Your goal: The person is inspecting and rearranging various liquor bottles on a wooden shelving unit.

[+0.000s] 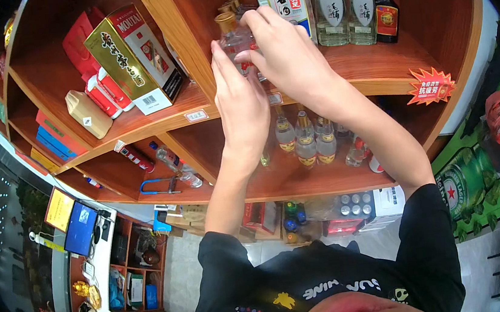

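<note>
At the upper shelf's left end stands a clear glass bottle (227, 24) with a gold cap. My left hand (238, 105) is raised against its near side, fingers stretched straight and together; its thumb is hidden. From the right, my right hand (294, 51) reaches over with bent fingers, its thumb and forefinger around the bottle's shoulder. Much of the bottle's body is covered by my hands. More gold caps (235, 2) show just behind. A large clear bottle (285, 0) with a white label stands directly beyond my right hand.
Red-capped bottles (330, 10) stand to the right on this shelf. Beyond the divider at left is a gold box (124, 62). Small clear bottles (305, 138) fill part of the lower shelf. A red star-shaped tag (431, 85) hangs on the shelf edge.
</note>
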{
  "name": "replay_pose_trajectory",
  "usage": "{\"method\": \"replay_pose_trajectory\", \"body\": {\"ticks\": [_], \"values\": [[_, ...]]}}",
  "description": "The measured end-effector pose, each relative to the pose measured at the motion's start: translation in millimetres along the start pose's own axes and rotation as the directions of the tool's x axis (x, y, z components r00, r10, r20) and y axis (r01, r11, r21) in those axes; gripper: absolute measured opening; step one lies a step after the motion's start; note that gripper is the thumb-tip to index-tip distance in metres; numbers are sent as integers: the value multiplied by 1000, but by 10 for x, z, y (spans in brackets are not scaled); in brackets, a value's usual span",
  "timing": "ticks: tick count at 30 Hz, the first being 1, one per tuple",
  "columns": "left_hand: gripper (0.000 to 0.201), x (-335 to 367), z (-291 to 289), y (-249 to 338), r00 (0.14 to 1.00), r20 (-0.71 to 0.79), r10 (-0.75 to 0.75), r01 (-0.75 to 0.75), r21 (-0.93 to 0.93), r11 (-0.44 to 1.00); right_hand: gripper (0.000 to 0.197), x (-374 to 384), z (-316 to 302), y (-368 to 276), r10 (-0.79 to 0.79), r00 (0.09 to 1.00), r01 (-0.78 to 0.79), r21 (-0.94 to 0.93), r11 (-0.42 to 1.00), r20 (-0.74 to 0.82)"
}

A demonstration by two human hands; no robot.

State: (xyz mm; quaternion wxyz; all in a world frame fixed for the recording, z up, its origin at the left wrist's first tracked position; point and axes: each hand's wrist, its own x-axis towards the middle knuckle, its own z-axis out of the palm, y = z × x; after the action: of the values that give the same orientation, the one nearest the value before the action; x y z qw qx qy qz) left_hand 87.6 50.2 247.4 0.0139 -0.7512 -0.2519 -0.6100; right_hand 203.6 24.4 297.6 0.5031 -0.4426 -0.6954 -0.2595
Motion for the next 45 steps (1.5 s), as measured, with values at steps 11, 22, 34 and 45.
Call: {"method": "replay_pose_trajectory", "body": {"ticks": [11,22,34,45], "values": [[71,-296,-91,112,977,211,10,-13,15,1000,27,54,148,-111,80,980,-24,-295,955,181],[68,-220,-95,-1,946,283,155,-212,185,960,21,159,198,-85,-148,974,224,-612,758,173],[62,30,-125,-66,924,368,101,-113,12,994,18,243,295,10,1,971,137,-558,819,240],[55,30,-92,-41,918,389,75,-97,36,995,18,205,156,40,-45,987,114,-485,867,151]]}}
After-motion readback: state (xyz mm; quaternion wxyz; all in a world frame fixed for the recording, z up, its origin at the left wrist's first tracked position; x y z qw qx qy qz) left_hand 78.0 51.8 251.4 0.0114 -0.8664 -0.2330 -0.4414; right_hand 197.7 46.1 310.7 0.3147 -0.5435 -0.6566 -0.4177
